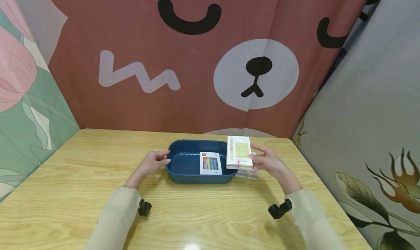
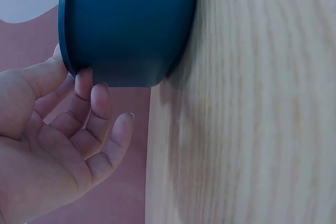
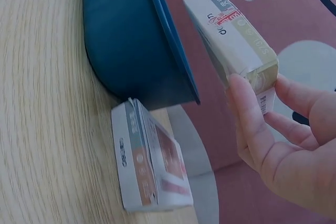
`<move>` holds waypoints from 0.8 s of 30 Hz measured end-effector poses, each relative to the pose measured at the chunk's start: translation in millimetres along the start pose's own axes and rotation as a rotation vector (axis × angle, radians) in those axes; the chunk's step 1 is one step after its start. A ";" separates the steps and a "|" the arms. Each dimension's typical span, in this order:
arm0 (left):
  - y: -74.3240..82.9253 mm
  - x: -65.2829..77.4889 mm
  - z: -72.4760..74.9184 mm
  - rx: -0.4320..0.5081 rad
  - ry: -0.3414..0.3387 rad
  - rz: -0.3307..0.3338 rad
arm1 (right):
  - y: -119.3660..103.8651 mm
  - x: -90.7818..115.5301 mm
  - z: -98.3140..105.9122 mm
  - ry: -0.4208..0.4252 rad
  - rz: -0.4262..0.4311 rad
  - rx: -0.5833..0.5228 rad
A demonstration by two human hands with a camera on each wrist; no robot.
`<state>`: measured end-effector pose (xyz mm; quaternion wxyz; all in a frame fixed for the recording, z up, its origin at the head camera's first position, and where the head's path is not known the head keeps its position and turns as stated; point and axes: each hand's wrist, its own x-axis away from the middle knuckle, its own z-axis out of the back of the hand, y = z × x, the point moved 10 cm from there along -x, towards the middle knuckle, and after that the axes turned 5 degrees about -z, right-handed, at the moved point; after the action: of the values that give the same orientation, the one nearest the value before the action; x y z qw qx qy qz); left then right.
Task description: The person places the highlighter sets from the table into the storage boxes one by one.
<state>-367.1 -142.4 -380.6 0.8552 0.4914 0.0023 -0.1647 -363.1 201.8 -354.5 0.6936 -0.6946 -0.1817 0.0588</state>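
A blue rectangular basin [image 1: 183, 179] with rounded corners stands on the table. My left hand [image 1: 153, 163] pinches its left rim between thumb and fingers. Inside the basin, toward its right side, leans a white box with a picture of colored sticks [image 1: 210, 163]. My right hand [image 1: 268, 161] grips a white and yellow-green box [image 1: 238, 151] by its right end and holds it above the basin's right rim. Below it, a white box with an orange-brown stripe [image 3: 149, 161] lies on the table beside the basin's right end, partly hidden in the head view.
The light wooden table [image 1: 197, 213] ends at a brown cloth with a bear face [image 1: 147, 108] behind it. Patterned cloths hang at the left [image 1: 39, 108] and right [image 1: 347, 133]. A black wrist mount [image 1: 280, 209] sits at the right cuff.
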 end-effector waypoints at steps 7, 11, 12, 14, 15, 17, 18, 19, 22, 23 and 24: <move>-2.6 -0.8 0.2 0.020 0.006 -0.002 | -0.4 -9.1 -13.2 0.020 0.006 0.005; -2.6 -1.6 0.9 0.019 0.011 -0.010 | -3.0 -15.0 -23.6 0.016 0.016 0.028; -2.5 -1.6 1.0 0.020 0.012 -0.010 | -3.3 -16.5 -25.6 0.024 0.015 0.033; -2.3 -1.3 0.5 0.025 0.009 -0.010 | -3.5 -19.3 -29.0 0.038 0.015 0.037; -2.5 -1.2 0.3 0.027 0.008 -0.007 | -3.3 -20.8 -31.0 0.043 0.014 0.037; -2.6 -0.9 -0.4 0.030 0.003 -0.006 | -2.3 -23.5 -33.9 0.059 0.011 0.037; -2.7 -0.8 -0.7 0.031 0.002 -0.004 | -1.7 -25.0 -35.5 0.065 0.011 0.039; -2.8 -0.7 -1.1 0.033 -0.001 -0.003 | -1.3 -26.5 -37.3 0.069 0.014 0.039; -2.2 -0.6 -1.2 0.034 -0.002 -0.001 | -0.8 -30.6 -43.2 0.074 0.018 0.045; -2.1 -0.5 -1.2 0.035 -0.002 0.000 | -0.8 -31.9 -45.4 0.074 0.021 0.048; -2.1 -0.4 -1.1 0.038 -0.001 0.001 | -1.0 -33.1 -47.8 0.071 0.024 0.054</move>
<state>-367.9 -142.4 -382.9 0.8457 0.5077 -0.0014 -0.1642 -378.1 145.7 -357.6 0.7174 -0.6793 -0.1469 0.0474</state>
